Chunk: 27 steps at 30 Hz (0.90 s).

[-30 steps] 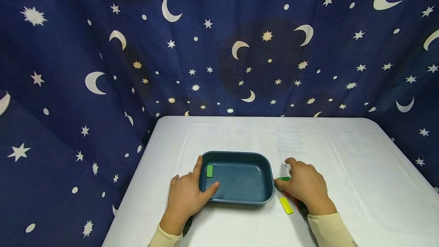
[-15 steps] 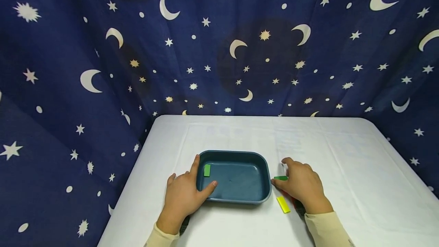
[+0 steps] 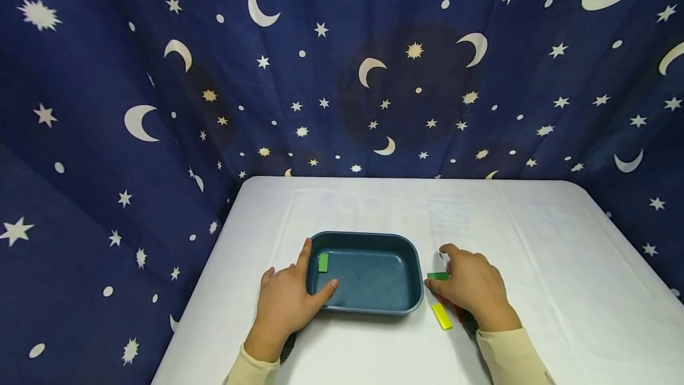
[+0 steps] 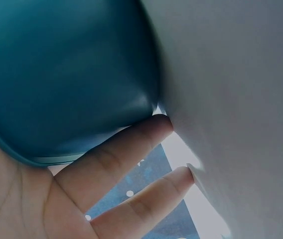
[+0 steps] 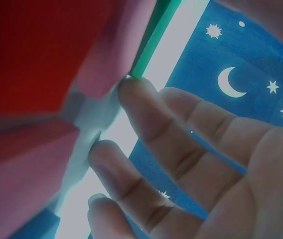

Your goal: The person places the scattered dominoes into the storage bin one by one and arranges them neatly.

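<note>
A blue-green rectangular tray (image 3: 363,284) rests on the white table, with one small green block (image 3: 323,262) inside near its left end. My left hand (image 3: 288,302) lies against the tray's left end, thumb over the front rim and index finger along the left rim. In the left wrist view, straight fingers (image 4: 116,154) touch the outer wall. My right hand (image 3: 475,287) is low over blocks right of the tray, fingers loosely bent. A darker green block (image 3: 438,276) shows by its thumb. In the right wrist view, a fingertip meets a green block (image 5: 156,40); no pinch is visible.
A yellow block (image 3: 442,316) lies in front of the right hand. Close to the right wrist camera are red (image 5: 37,55), pink (image 5: 27,179) and blue (image 5: 37,226) pieces, mostly hidden from the head view. A dark blue moon-and-star curtain (image 3: 342,76) stands behind the table (image 3: 534,242).
The head view has shifted slightly. Both hands, the tray and the blocks keep the same places relative to each other.
</note>
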### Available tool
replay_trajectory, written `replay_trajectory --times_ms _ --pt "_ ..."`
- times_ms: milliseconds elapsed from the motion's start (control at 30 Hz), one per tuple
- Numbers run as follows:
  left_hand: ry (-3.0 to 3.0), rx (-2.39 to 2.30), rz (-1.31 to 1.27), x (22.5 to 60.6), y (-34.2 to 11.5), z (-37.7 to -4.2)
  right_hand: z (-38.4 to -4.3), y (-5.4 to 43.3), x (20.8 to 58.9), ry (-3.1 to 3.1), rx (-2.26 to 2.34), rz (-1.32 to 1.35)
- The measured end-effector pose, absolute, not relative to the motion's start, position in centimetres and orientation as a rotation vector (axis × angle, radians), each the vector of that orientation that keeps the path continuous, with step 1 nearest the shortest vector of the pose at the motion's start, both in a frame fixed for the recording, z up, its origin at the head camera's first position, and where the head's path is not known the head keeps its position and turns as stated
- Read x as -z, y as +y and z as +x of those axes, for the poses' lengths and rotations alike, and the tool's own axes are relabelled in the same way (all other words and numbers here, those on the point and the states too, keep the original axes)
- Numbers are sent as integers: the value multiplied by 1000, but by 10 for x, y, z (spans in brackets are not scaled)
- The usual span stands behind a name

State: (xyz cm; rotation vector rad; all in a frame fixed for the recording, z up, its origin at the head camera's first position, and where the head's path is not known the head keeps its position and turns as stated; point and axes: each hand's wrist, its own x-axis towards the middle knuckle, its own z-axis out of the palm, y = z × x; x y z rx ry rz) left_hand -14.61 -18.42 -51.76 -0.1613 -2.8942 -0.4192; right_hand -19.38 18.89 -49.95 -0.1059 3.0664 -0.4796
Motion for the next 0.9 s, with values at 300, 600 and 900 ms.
replay_trajectory --times_ms 300,600,900 --pt "-2899 412 -161 515 -185 -147 -195 188 499 3065 512 -99" --pt "-2896 406 -162 517 -184 -146 -193 192 498 3043 520 -73" --pt "-2911 405 -155 515 -184 -145 -192 191 498 3033 528 -79"
